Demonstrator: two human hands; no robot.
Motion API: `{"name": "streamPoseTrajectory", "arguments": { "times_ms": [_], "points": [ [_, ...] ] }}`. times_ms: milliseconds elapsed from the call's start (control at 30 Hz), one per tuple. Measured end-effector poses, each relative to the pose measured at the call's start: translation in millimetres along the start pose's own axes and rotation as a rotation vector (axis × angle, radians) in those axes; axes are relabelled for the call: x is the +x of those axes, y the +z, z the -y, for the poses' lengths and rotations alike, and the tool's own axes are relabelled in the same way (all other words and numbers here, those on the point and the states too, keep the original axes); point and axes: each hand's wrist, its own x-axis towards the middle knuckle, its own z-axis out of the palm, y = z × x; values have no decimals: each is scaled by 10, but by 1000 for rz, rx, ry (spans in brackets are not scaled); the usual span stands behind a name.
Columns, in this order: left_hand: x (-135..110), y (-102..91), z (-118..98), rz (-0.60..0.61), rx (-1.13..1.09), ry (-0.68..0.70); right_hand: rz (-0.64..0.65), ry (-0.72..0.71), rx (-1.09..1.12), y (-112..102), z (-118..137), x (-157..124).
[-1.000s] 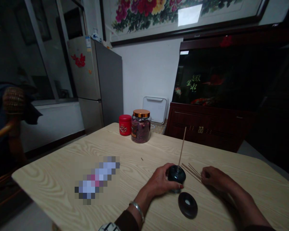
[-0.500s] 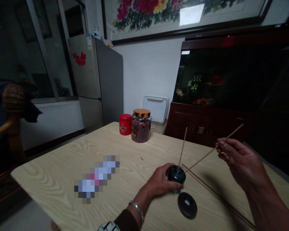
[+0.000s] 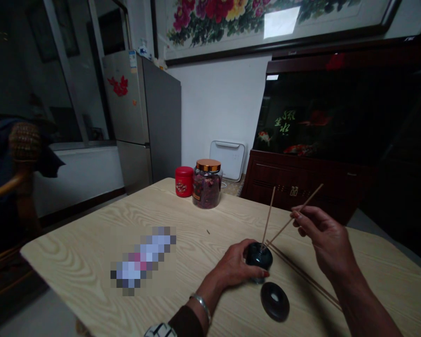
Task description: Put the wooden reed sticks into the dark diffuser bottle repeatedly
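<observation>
My left hand (image 3: pixel 236 264) grips a dark glazed round incense holder (image 3: pixel 258 256) on the table, and one thin wooden stick (image 3: pixel 268 215) stands nearly upright in it. My right hand (image 3: pixel 319 234) is raised just to the right, pinching another thin stick (image 3: pixel 287 217) whose lower end reaches the holder's top. Several loose sticks (image 3: pixel 303 276) lie on the table to the right of the holder. Just in front of it rests a dark ring-shaped disc (image 3: pixel 274 302) with a pale centre.
A pixelated object (image 3: pixel 142 260) lies on the pale wood-grain table (image 3: pixel 73 243). A lidded jar of dried petals (image 3: pixel 206 185) and a red tin (image 3: pixel 184 181) stand at the far edge. Behind are a fridge (image 3: pixel 133 121) and a fish tank (image 3: pixel 323 112).
My right hand has moved left and down, bringing its stick from well off to the right to the top of the holder. My left hand stays on the holder.
</observation>
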Motion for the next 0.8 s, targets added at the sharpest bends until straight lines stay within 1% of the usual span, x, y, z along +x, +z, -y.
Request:
{"name": "streamPoseTrajectory", "arguments": {
  "times_ms": [167,300,367,467,533,600,633,700,733,800],
  "points": [
    [-10,-1,-32,-1,-8,11,184,-22,-108,165,-63,-90],
    [-18,-12,-40,-5,22,37,312,61,-96,263,-122,-135],
    [-19,-16,-39,-10,42,41,330,74,-95,245,-120,-121],
    [-15,-15,-31,-14,45,39,318,37,-169,93,-137,-39],
    [-10,-12,-15,-9,39,36,364,-5,-325,-65,-214,36],
    [-4,-10,7,-4,28,27,472,-26,-581,-224,-361,95],
    [-2,-9,18,-4,21,22,530,-11,-728,-292,-457,111],
    [1,-8,34,-12,19,17,620,72,-981,-391,-671,115],
    [1,-9,37,-16,23,18,648,124,-1062,-423,-778,106],
    [0,-9,29,-17,32,20,681,193,-1133,-461,-968,78]
  ]
}}
